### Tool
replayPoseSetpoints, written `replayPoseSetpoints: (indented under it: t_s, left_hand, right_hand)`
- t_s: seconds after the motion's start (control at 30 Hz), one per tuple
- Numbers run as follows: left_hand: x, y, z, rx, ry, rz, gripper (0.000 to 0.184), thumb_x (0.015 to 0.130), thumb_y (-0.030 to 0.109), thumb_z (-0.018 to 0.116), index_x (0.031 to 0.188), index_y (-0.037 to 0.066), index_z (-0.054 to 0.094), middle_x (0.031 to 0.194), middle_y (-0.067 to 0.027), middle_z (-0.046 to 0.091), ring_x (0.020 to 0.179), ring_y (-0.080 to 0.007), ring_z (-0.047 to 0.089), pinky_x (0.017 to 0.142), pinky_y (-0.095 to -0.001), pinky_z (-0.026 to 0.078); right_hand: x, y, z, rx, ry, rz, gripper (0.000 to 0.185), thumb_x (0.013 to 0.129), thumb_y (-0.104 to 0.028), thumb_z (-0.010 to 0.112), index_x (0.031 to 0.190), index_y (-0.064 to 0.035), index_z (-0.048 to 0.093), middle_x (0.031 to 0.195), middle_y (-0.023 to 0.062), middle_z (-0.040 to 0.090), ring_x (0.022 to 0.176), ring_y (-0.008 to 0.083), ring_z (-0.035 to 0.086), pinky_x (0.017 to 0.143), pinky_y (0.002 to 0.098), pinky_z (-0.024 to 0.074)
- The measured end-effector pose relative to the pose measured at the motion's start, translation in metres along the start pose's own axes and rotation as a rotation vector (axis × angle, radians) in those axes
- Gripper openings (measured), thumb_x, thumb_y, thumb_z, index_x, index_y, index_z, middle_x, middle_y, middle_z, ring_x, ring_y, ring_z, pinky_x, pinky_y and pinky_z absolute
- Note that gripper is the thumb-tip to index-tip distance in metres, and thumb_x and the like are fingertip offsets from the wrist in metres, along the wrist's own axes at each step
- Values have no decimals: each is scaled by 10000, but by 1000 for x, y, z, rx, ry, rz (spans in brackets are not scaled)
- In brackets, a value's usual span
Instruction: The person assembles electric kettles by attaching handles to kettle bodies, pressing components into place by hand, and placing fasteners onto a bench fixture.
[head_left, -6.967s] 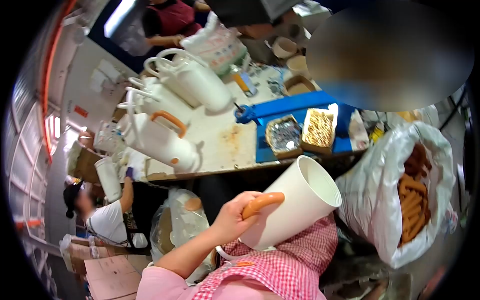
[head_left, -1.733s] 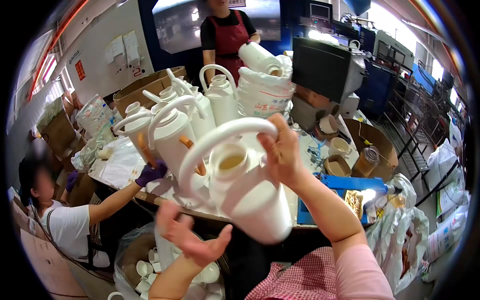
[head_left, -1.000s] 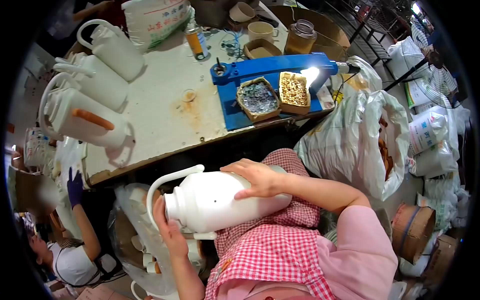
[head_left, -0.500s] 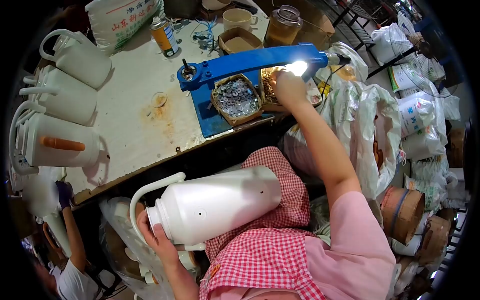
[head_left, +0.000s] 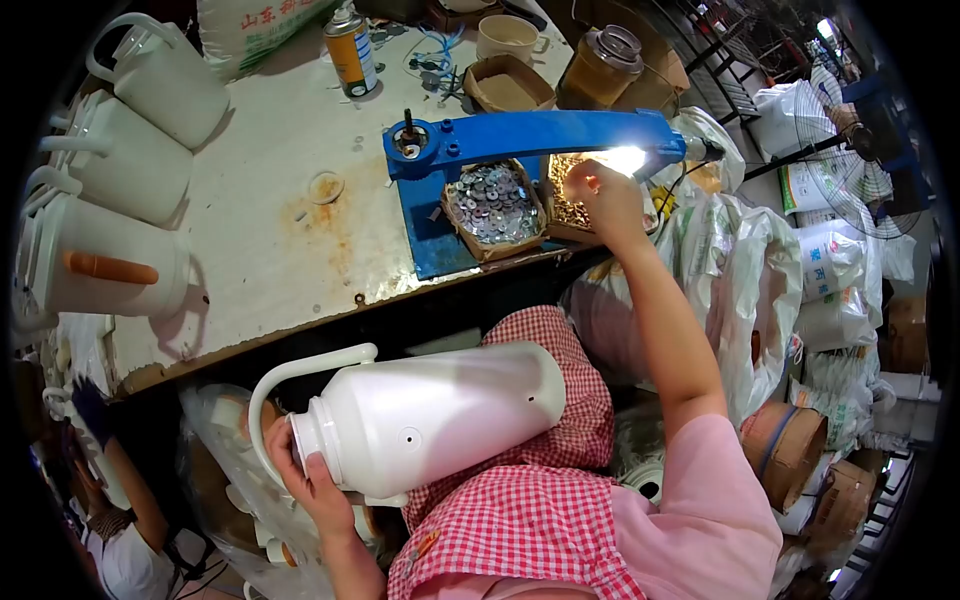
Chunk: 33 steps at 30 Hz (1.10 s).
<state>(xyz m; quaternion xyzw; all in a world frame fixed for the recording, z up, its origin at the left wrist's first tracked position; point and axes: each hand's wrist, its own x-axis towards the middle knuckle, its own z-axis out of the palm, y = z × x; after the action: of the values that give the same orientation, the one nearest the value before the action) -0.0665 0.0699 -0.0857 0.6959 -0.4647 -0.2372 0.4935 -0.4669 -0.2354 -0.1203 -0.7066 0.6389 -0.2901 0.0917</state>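
A white thermos flask body (head_left: 450, 415) lies on its side across my lap, its curved handle toward the left. My left hand (head_left: 318, 480) grips its neck, thumb on the near side and fingers passing behind. Small holes show in the flask's side. My right hand (head_left: 608, 205) is over a box of small brass-coloured parts (head_left: 566, 205), under a bright lamp (head_left: 628, 158). Its fingers are curled together; whatever they hold is hidden by the hand and glare. Beside that box is a cardboard box of small metal washers (head_left: 492, 205).
A blue metal press arm (head_left: 530, 135) spans above the boxes. White thermos bodies (head_left: 120, 255) stand on the table's left. A spray can (head_left: 350, 55) and a jar (head_left: 600, 68) stand farther back. Sacks (head_left: 700, 260) line the right. Another person's gloved hand (head_left: 92, 410) is at left.
My view has shifted, so the table things appear lower and farther right. My right hand's fingers look more curled over the brass parts. The other person's arm has moved lower.
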Motion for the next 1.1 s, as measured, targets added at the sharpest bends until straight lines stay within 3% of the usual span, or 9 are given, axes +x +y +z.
replayPoseSetpoints:
  t_s: [0.17, 0.23, 0.3, 0.37, 0.5, 0.6, 0.9, 1.03, 1.1]
  left_hand:
    - [3, -1, -2, -11, -15, 7, 525, 993, 379, 534, 1333, -16, 471, 1378, -161, 438, 1262, -281, 453, 1106, -409, 336]
    - [5, 2, -1, -23, -38, 9, 556, 989, 418, 542, 1333, -14, 473, 1368, -160, 437, 1258, -289, 454, 1097, -412, 344]
    - [5, 0, -1, -25, -25, 16, 591, 981, 456, 552, 1334, -11, 474, 1362, -160, 435, 1247, -288, 456, 1087, -413, 351]
    - [4, 3, 0, -27, -18, -7, 599, 972, 464, 560, 1329, -10, 480, 1350, -160, 438, 1239, -286, 457, 1084, -413, 353]
    - [7, 7, 3, -40, -2, -15, 606, 963, 474, 569, 1315, -13, 491, 1332, -160, 448, 1231, -287, 456, 1087, -414, 350]
    - [9, 6, 4, -32, -4, -26, 580, 939, 435, 589, 1298, -12, 502, 1313, -163, 458, 1225, -297, 458, 1090, -418, 344]
    - [8, 6, 1, -48, -3, -50, 551, 896, 392, 600, 1260, -14, 525, 1299, -176, 465, 1220, -311, 463, 1086, -426, 342]
    - [12, 5, 1, -39, -13, -30, 568, 913, 425, 592, 1259, -20, 524, 1301, -180, 465, 1216, -312, 465, 1084, -425, 342]
    - [12, 3, 2, -33, -21, -33, 575, 919, 434, 589, 1263, -21, 522, 1303, -180, 465, 1216, -313, 465, 1085, -425, 341]
  right_hand:
    - [-4, -1, -4, 14, 36, -49, 136, 871, -224, 695, 927, -106, 733, 819, 123, 725, 798, 313, 707, 739, 421, 532]
    - [-5, -8, -7, 32, 83, -218, 140, 878, -144, 689, 969, -40, 711, 843, 133, 713, 748, 324, 688, 717, 404, 539]
    - [-11, -23, -14, 44, 112, -273, 116, 896, -113, 684, 965, -21, 693, 886, 119, 710, 768, 255, 695, 719, 356, 533]
    - [-20, -56, -30, 277, -72, 89, 93, 911, -95, 694, 961, -17, 695, 902, 88, 720, 799, 149, 681, 720, 294, 517]
    - [-3, -132, -38, 858, 59, -49, 84, 916, -44, 696, 968, 20, 709, 880, 54, 735, 836, 94, 670, 772, 233, 530]
    - [34, -174, -35, 974, -43, -143, 116, 931, -53, 685, 997, 37, 716, 906, 53, 745, 854, 92, 671, 803, 229, 534]
    - [63, -193, -14, 829, -284, -206, 143, 977, -110, 654, 1044, -4, 722, 979, 44, 754, 920, 91, 691, 802, 250, 561]
    - [67, -196, -17, 760, -270, -240, 136, 946, -80, 663, 1003, 28, 723, 889, 54, 752, 762, 80, 651, 686, 239, 526]
    - [69, -194, -20, 677, -325, -262, 134, 967, -115, 664, 1028, -11, 722, 949, 31, 758, 874, 76, 689, 739, 233, 557]
